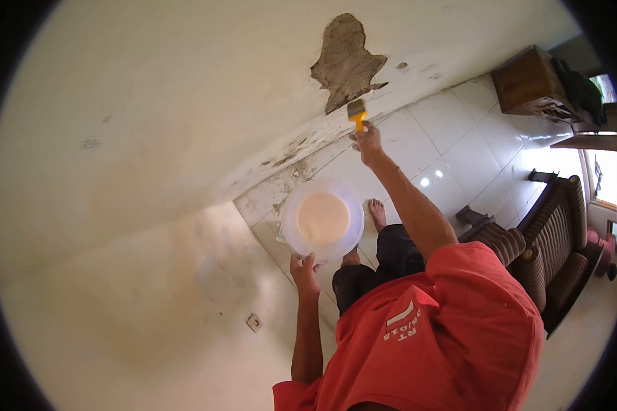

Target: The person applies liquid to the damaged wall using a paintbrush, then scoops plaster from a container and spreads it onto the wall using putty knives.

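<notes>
One pale wall (151, 103) borders a tiled floor (456, 151). A bare patch (349, 61) marks the wall. A bucket (356, 222) of pale liquid (322, 218) is held by its near edge in the left hand (305, 274), fingers closed. The right hand (368, 141) wraps round the handle of a brush (356, 115), bristles near the patch's lower end; whether they touch the wall, I cannot tell.

curled right grip (368, 141) reaches beyond curled left grip (305, 272).

A room in a home, shown by a striped sofa (554, 236) at right, wooden cabinet (524, 81) at upper right and white tiled floor (452, 133).
</notes>
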`<state>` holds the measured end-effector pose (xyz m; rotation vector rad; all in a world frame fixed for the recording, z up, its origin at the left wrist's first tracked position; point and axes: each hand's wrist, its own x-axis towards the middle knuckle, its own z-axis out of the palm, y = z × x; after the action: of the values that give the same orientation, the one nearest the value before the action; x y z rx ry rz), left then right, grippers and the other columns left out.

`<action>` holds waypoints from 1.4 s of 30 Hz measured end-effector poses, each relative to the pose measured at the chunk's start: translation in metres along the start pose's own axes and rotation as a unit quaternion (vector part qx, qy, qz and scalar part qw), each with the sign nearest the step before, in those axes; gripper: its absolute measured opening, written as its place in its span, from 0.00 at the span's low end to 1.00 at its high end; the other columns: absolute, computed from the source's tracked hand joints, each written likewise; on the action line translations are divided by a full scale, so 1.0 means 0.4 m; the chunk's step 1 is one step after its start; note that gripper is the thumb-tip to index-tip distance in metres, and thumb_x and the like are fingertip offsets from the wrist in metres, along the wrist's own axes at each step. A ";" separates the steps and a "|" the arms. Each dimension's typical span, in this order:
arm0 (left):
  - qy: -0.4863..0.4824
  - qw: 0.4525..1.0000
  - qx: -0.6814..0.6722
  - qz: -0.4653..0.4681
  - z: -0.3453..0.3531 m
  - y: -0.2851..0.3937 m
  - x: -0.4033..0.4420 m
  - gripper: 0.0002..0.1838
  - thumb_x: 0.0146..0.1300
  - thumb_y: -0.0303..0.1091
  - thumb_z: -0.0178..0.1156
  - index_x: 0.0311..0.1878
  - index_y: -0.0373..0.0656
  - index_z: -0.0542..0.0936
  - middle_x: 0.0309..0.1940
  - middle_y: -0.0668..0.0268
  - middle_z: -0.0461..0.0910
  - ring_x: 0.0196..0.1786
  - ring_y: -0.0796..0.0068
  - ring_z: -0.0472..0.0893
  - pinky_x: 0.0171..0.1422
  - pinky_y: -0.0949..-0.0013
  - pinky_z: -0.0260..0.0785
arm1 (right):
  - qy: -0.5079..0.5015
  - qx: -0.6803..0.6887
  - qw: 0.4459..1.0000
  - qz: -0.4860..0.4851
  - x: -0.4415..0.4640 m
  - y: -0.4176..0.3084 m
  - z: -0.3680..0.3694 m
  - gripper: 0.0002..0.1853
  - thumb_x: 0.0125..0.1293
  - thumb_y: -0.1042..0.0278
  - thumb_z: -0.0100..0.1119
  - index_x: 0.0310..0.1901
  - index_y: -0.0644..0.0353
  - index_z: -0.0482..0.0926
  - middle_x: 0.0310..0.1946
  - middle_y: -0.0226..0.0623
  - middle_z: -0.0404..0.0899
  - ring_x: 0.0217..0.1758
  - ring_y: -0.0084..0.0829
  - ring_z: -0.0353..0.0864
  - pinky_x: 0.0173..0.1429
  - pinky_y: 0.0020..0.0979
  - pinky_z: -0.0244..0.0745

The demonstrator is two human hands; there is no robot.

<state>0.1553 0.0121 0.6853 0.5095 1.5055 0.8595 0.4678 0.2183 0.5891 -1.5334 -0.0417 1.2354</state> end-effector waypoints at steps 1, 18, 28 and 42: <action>0.007 1.000 -0.001 -0.005 -0.003 0.003 0.001 0.14 0.61 0.26 0.61 0.46 0.38 0.68 0.47 0.56 0.74 0.49 0.62 0.80 0.47 0.55 0.84 | 0.011 0.065 0.998 -0.021 0.021 -0.021 0.005 0.32 0.67 0.80 0.50 0.73 0.60 0.59 0.43 0.43 0.77 0.41 0.31 0.82 0.31 0.24 0.69; -0.044 0.999 0.007 0.027 0.078 0.075 -0.015 0.16 0.62 0.27 0.60 0.50 0.37 0.68 0.51 0.55 0.74 0.51 0.59 0.80 0.51 0.50 0.82 | -0.076 0.147 0.983 -0.075 -0.059 -0.243 0.002 0.31 0.67 0.75 0.53 0.71 0.62 0.60 0.32 0.34 0.76 0.26 0.19 0.70 0.26 0.21 0.62; -0.032 0.999 -0.013 0.028 0.089 0.043 -0.026 0.18 0.62 0.29 0.61 0.53 0.35 0.70 0.53 0.55 0.75 0.53 0.59 0.79 0.48 0.52 0.81 | -0.097 -0.151 0.887 -0.425 -0.511 -0.476 0.027 0.31 0.63 0.77 0.51 0.70 0.70 0.62 0.51 0.62 0.68 0.50 0.57 0.72 0.60 0.46 0.69; -0.054 0.994 -0.086 0.051 0.150 0.032 -0.023 0.16 0.61 0.26 0.62 0.47 0.33 0.68 0.47 0.54 0.73 0.48 0.58 0.80 0.48 0.48 0.84 | -0.096 -0.228 0.778 -0.577 -0.639 -0.881 -0.057 0.19 0.69 0.76 0.58 0.61 0.62 0.78 0.34 0.37 0.78 0.30 0.21 0.75 0.35 0.25 0.73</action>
<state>0.2128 0.0260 0.7037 0.5004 1.3023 1.0155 0.5637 0.1853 1.0131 -1.3326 -1.3087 0.3400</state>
